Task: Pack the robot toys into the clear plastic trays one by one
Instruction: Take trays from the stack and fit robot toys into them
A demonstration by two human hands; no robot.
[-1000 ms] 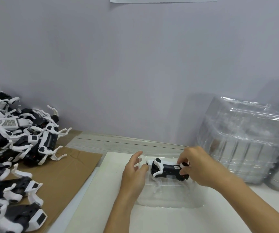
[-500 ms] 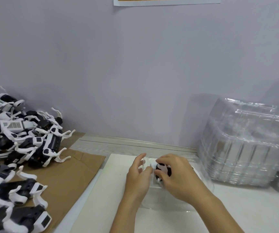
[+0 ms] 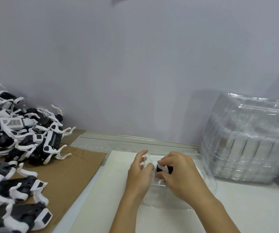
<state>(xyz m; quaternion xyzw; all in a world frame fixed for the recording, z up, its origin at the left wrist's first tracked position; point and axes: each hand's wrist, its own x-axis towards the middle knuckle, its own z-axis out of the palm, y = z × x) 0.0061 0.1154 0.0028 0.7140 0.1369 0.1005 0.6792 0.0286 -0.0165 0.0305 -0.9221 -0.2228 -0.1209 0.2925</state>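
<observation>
A black-and-white robot toy (image 3: 164,168) is grasped in the right hand (image 3: 180,176) grip, fingers curled round it, inside the clear tray (image 3: 204,167) — whose left edge is pinched by the left hand (image 3: 139,173). Beyond, a stack of trays (image 3: 246,140) is seen on the tabletop (image 3: 253,207).

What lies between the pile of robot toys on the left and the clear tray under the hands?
In the head view, brown cardboard, then a strip of white board, lie between the toy pile and the clear tray.
</observation>
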